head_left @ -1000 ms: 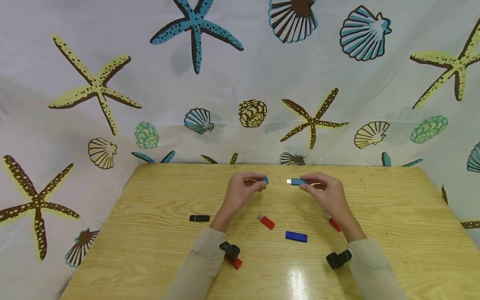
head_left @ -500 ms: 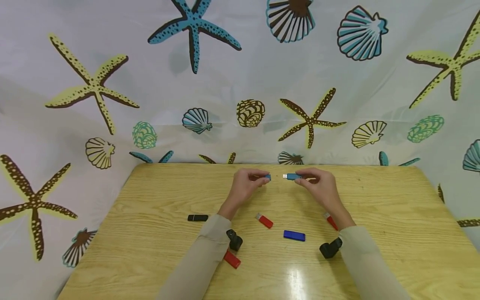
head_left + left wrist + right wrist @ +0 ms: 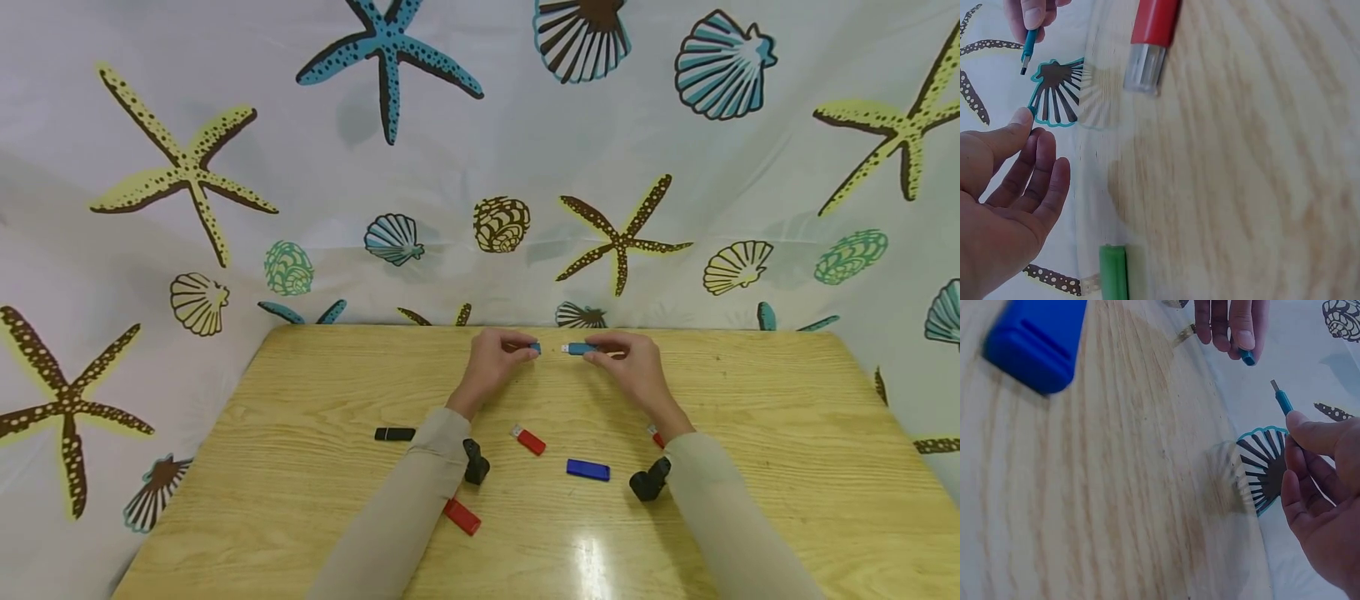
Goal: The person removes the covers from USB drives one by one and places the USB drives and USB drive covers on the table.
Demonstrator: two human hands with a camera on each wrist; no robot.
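Observation:
My left hand [image 3: 489,360] pinches a small blue cap [image 3: 535,348] between thumb and fingers, near the table's far edge. Facing it, my right hand [image 3: 633,364] pinches a blue USB stick [image 3: 579,348] by its body. The stick's bare metal plug points left at the cap, with a short gap between them. In the right wrist view the cap [image 3: 1247,357] shows its end beyond the fingertips, and the stick [image 3: 1284,402] stands apart from it. The left wrist view shows the cap [image 3: 1032,111] mostly covered by the thumb.
On the wooden table [image 3: 300,500] lie a black USB stick [image 3: 394,434], a dark blue one [image 3: 588,470] and several red ones, including one [image 3: 529,440] between the arms. Sleeves partly cover two others. A green stick-like object [image 3: 1114,272] appears in the left wrist view. Patterned cloth [image 3: 450,167] hangs behind.
Both hands have moved slightly toward the table's far edge and closer together. The gap between cap and plug has narrowed. More of the red stick beside the left sleeve shows.

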